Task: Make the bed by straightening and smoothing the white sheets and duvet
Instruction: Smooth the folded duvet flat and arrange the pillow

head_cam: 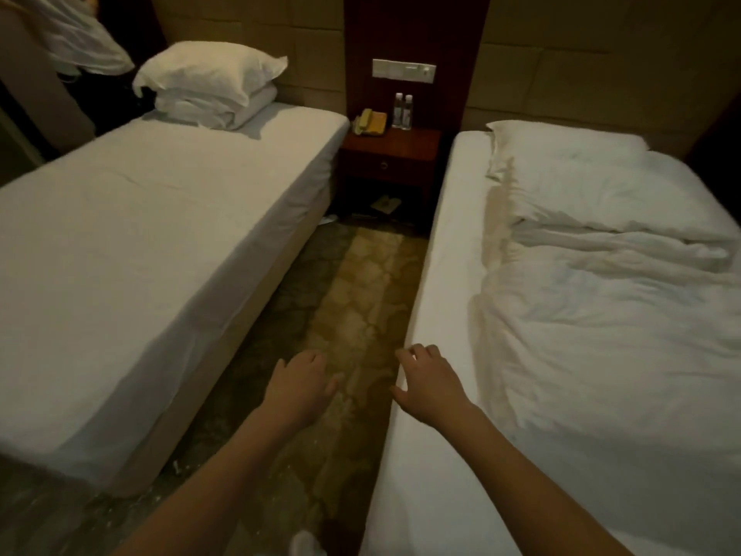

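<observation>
Between two single beds, over a strip of patterned carpet (353, 298), both bare forearms reach forward. Left hand (298, 389): palm down above the carpet, fingers loosely extended and slightly apart, holding nothing and touching nothing. Right hand (427, 385): palm down at the near edge of the right-hand bed, fingers relaxed and a little curled over the white sheet (441, 298) along the mattress side; whether the fingertips actually press the fabric cannot be told, and no fold is pinched. Right bed: a rumpled white duvet (609, 339) lies bunched and creased across most of the mattress, set back from the near edge so that a band of sheet shows beside it; a white pillow (561, 148) lies at the head, partly overlapped by the duvet's upper fold. Left bed: a smooth fitted sheet (152, 234) with stacked pillows (208, 82) on folded bedding at the head. Against the far wall, between the beds, a dark wooden nightstand (391, 154) carries a yellowish telephone (371, 122) and two water bottles (402, 110); a switch panel (403, 70) sits on the wall above, and slippers (385, 203) lie on the floor below
</observation>
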